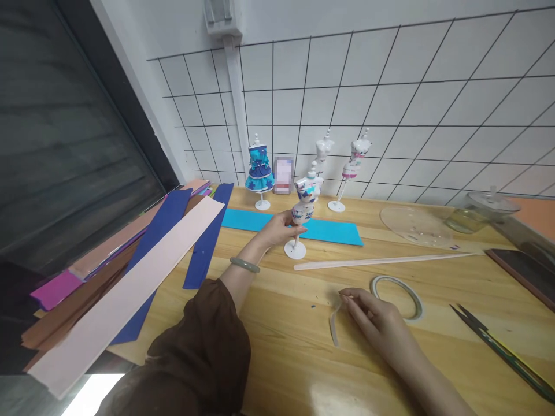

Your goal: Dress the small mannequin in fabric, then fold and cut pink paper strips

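Observation:
My left hand (284,229) is closed around the lower body and stand of a small white mannequin (307,199) with coloured patches on its torso. The mannequin stands upright, its round base (295,249) at or just above the table. Lower right, my right hand (375,318) pinches one end of a short pale strip of tape (333,328), which hangs down towards the wood. Just beyond that hand lies a roll of white tape (416,297). A long thin pale strip (373,262) stretches across the table behind it.
Behind stand a mannequin in a blue dress (259,169) and two more mannequins (358,156). Blue sheet (336,231) lies mid-table; pink (130,294) and navy strips (208,242) pile left. To the right are tweezers or scissors (498,346), a clear disc (411,225) and a glass jar (470,216).

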A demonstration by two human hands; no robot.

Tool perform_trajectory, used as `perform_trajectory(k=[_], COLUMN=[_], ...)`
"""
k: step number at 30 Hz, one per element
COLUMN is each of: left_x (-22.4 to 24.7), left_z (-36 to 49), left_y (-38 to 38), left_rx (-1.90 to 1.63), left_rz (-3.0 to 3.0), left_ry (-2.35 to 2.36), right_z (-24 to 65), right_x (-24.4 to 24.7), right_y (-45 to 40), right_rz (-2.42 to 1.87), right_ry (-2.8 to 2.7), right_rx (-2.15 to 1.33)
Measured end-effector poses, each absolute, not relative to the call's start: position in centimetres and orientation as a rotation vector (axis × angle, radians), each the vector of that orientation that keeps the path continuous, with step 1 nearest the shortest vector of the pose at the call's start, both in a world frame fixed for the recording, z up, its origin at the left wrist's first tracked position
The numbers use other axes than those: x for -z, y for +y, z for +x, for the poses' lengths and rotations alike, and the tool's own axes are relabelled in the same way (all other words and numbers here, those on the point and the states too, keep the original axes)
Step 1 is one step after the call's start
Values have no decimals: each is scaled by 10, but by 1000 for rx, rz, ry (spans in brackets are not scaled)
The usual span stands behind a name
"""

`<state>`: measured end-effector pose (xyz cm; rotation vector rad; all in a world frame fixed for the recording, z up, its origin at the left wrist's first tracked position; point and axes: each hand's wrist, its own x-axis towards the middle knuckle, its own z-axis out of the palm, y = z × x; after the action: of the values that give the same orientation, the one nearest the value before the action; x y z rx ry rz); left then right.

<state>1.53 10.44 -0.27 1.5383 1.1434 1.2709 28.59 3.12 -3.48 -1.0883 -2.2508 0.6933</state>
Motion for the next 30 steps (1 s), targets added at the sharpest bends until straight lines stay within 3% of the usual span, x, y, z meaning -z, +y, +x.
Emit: perform_trajectory(k=[17, 26, 30], left_x=[8, 7, 5], left_z=[15, 15, 7], left_y=[96, 82, 75], left_rx=[-1329, -1278, -1233], left_rz=[1568, 1663, 1550], left_ry=[1290, 1370, 1611], right_z=[290, 291, 294], right_x=[57, 42, 35], right_y=[48, 46, 44], right_rz=[-981, -1270, -1291], right_ry=[-2147, -1909, -1833], right_rx=[-693, -788, -768])
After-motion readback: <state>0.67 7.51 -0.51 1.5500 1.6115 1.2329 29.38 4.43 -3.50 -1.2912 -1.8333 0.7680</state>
